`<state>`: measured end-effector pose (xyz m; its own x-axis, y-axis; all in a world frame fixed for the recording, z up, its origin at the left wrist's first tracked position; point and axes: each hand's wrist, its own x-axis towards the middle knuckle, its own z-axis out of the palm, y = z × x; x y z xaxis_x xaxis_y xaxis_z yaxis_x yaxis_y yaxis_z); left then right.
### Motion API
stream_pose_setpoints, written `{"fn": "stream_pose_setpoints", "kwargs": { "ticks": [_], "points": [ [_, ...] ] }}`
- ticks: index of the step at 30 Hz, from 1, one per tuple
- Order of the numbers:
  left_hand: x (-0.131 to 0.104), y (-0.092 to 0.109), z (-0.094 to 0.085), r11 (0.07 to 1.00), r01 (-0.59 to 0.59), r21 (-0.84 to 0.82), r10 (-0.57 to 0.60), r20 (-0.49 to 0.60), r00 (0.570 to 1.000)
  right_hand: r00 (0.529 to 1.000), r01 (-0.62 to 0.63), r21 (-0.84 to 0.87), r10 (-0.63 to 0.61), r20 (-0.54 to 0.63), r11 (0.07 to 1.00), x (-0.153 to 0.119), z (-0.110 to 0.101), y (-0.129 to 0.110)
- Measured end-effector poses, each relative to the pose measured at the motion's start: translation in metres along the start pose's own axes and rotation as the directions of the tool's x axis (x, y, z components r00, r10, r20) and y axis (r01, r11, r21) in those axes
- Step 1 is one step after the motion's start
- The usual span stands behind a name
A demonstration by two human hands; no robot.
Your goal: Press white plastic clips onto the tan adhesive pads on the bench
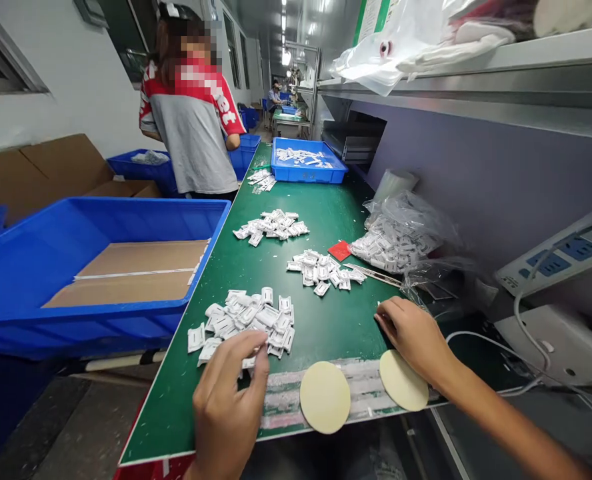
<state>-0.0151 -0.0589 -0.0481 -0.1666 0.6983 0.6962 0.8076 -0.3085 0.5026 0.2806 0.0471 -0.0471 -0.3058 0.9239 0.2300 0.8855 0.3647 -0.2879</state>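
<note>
My left hand (233, 400) is at the front edge of the green table, beside the nearest pile of white plastic parts (251, 317). Its thumb and forefinger are bent close together; what they hold, if anything, is too small to make out. To the right, my right hand (409, 333) rests low over the table with its fingers bent together, their tips largely hidden. Below it lies a pale yellow disc (403, 383), and another yellow disc (325, 398) lies between the hands on a taped strip. Two more white piles (321, 270) (273, 225) sit farther back.
A blue bin (216, 233) with cardboard inside stands left of the green table (346, 327). Tweezers (376, 275), a red piece (339, 251) and a clear bag of parts (401, 233) lie right. A blue tray (309, 175) is behind. A person (191, 127) stands back left.
</note>
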Motion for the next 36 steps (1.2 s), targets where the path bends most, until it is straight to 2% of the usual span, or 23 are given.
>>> {"fn": "stream_pose_setpoints", "kwargs": {
  "ticks": [2, 3, 5, 7, 8, 9, 10, 12, 13, 15, 17, 21, 24, 28, 30, 32, 34, 36],
  "points": [
    [0.024, 0.013, 0.005, 0.992, -0.110, -0.066, 0.119, 0.143, 0.983, 0.999, 0.003, 0.072, -0.001, -0.034, 0.997, -0.013, -0.005, -0.001],
    [0.038, 0.021, 0.011, 0.983, -0.164, -0.085, 0.180, 0.245, 0.953, 0.998, -0.003, 0.111, 0.010, -0.067, 0.994, -0.018, -0.008, -0.001],
    [0.065, 0.036, 0.028, 0.963, -0.255, -0.090, 0.268, 0.443, 0.856, 0.985, -0.025, 0.179, 0.054, -0.162, 0.983, -0.029, -0.012, -0.001],
    [0.086, 0.047, 0.056, 0.945, -0.317, -0.079, 0.307, 0.547, 0.779, 0.938, -0.088, 0.383, 0.205, -0.278, 0.919, -0.042, -0.013, -0.003],
    [0.095, 0.051, 0.072, 0.936, -0.342, -0.078, 0.323, 0.572, 0.754, 0.898, -0.121, 0.547, 0.327, -0.296, 0.828, -0.049, -0.012, -0.005],
    [0.102, 0.054, 0.090, 0.929, -0.362, -0.081, 0.337, 0.592, 0.732, 0.854, -0.142, 0.722, 0.453, -0.257, 0.677, -0.057, -0.010, -0.009],
    [0.107, 0.056, 0.108, 0.921, -0.379, -0.085, 0.348, 0.612, 0.710, 0.815, -0.148, 0.866, 0.555, -0.167, 0.478, -0.065, -0.008, -0.012],
    [0.113, 0.058, 0.143, 0.915, -0.396, -0.083, 0.354, 0.639, 0.683, 0.781, -0.153, 0.984, 0.622, 0.064, 0.091, -0.080, -0.006, -0.020],
    [0.114, 0.058, 0.158, 0.915, -0.396, -0.080, 0.350, 0.647, 0.678, 0.775, -0.157, 0.986, 0.613, 0.153, -0.047, -0.087, -0.006, -0.024],
    [0.114, 0.056, 0.177, 0.921, -0.382, -0.073, 0.335, 0.649, 0.683, 0.765, -0.171, 0.961, 0.585, 0.270, -0.219, -0.099, -0.008, -0.027],
    [0.112, 0.054, 0.181, 0.933, -0.352, -0.073, 0.316, 0.635, 0.705, 0.756, -0.199, 0.934, 0.560, 0.339, -0.296, -0.109, -0.010, -0.025],
    [0.105, 0.052, 0.157, 0.960, -0.269, -0.079, 0.262, 0.591, 0.763, 0.749, -0.243, 0.912, 0.533, 0.394, -0.332, -0.116, -0.004, -0.018],
    [0.103, 0.054, 0.148, 0.972, -0.229, -0.059, 0.219, 0.591, 0.777, 0.736, -0.244, 0.935, 0.578, 0.352, -0.258, -0.111, 0.007, -0.024],
    [0.106, 0.053, 0.173, 0.984, -0.157, -0.085, 0.175, 0.619, 0.765, 0.751, -0.232, 0.960, 0.598, 0.280, -0.158, -0.101, 0.009, -0.044],
    [0.109, 0.051, 0.187, 0.987, -0.089, -0.135, 0.154, 0.613, 0.775, 0.760, -0.224, 0.968, 0.601, 0.246, -0.113, -0.099, 0.004, -0.052],
    [0.113, 0.049, 0.190, 0.979, -0.001, -0.204, 0.124, 0.591, 0.797, 0.763, -0.229, 0.971, 0.606, 0.226, -0.073, -0.100, -0.002, -0.055],
    [0.113, 0.048, 0.179, 0.953, 0.110, -0.282, 0.073, 0.568, 0.820, 0.760, -0.244, 0.969, 0.613, 0.217, -0.041, -0.101, -0.007, -0.055],
    [0.106, 0.047, 0.155, 0.906, 0.232, -0.353, 0.008, 0.562, 0.827, 0.751, -0.247, 0.969, 0.626, 0.208, -0.026, -0.102, -0.009, -0.053]
  ]
}}
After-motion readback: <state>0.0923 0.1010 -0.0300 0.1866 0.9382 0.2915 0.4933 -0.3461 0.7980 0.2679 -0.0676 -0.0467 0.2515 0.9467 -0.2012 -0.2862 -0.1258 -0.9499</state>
